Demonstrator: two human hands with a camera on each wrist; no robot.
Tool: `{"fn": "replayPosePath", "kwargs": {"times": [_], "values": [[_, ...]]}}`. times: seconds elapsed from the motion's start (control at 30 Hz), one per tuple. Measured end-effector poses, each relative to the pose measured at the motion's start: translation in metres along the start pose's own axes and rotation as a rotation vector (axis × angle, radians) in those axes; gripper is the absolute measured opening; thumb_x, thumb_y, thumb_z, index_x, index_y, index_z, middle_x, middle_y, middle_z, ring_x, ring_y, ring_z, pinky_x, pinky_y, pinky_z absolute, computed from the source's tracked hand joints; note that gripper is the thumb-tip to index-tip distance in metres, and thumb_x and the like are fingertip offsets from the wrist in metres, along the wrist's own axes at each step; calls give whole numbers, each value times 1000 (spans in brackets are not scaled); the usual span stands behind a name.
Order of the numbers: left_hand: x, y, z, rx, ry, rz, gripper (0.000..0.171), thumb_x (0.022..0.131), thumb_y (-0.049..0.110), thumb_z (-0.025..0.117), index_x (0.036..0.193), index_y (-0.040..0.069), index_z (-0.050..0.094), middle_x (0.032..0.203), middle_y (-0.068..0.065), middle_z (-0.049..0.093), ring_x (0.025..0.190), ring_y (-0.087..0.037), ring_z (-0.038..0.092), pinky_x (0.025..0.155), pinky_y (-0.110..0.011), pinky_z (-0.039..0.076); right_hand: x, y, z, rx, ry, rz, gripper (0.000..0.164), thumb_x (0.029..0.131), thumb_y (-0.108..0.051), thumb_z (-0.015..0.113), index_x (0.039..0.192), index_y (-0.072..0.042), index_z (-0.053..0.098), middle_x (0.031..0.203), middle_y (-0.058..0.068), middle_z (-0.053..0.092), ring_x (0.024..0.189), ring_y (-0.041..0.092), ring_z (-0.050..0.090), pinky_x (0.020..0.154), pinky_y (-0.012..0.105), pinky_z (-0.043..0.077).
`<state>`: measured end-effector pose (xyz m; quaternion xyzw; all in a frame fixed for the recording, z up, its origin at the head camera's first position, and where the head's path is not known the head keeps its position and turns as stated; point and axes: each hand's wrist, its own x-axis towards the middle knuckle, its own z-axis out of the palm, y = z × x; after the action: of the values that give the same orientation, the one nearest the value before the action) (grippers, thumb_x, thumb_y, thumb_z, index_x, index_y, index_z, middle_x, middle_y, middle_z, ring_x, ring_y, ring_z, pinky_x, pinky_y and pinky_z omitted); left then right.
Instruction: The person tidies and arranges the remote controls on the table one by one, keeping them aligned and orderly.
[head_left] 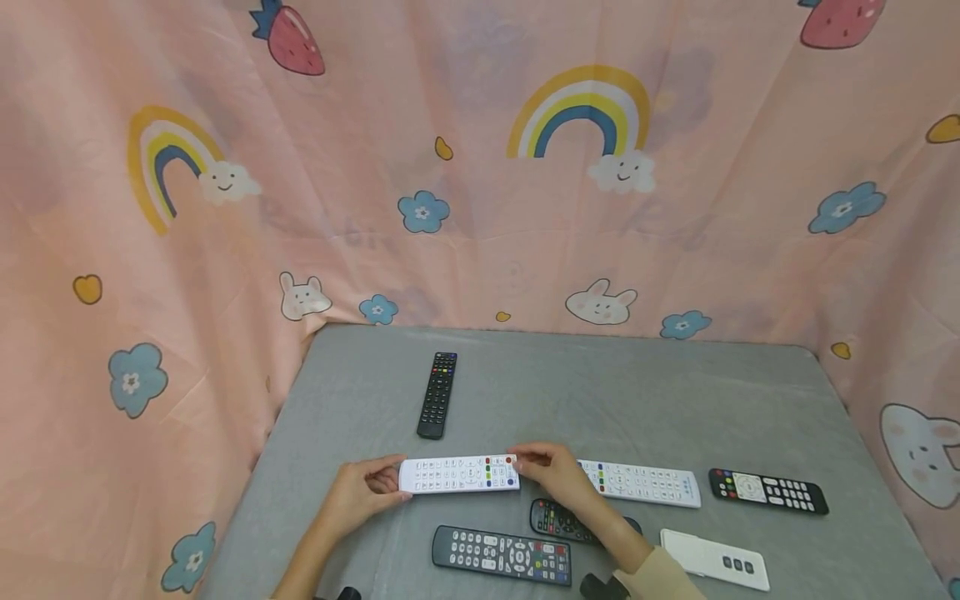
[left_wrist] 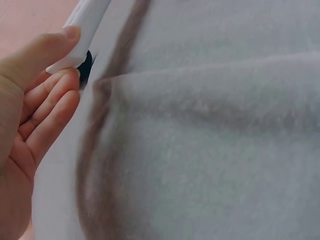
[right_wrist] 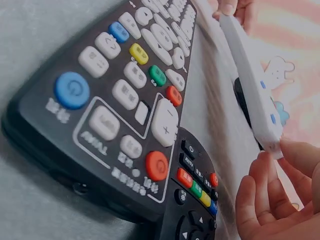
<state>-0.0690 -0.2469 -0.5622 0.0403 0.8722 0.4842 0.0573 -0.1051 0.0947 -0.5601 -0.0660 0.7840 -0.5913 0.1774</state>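
A white remote control with rows of small buttons and a few coloured ones is held level between both hands. My left hand pinches its left end, thumb on one side and fingers on the other. At the opposite end, the fingers of my right hand grip the corner by the red button. In the right wrist view the white remote appears edge-on, raised over the table. Below the hands lies a dark grey remote. My right forearm partly covers a black remote.
On the grey cloth table, a slim black remote lies farther back. Right of my hand are another white remote, a black remote and a white slab-like piece with three dark buttons. A pink patterned curtain hangs behind.
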Motion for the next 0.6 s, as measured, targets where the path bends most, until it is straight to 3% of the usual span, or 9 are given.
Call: {"fn": "replayPosePath", "kwargs": {"times": [0.3,0.6], "values": [[4,5,12,-13,101,-25,55,66,8,91,117,3,71,79,-3,73,62,-1,63,61,-20,57,15,-5,3,-31,211,46,22,87,-11,73,109,-8,73,93,7,74,79,7,63,69,18,50],[8,12,23,-55,245,48,54,64,2,90,114,-2,70,76,-7,72,61,1,62,58,-19,57,30,-15,1,71,275,51,23,87,-5,71,110,-2,73,97,15,74,78,5,65,70,24,57]]}}
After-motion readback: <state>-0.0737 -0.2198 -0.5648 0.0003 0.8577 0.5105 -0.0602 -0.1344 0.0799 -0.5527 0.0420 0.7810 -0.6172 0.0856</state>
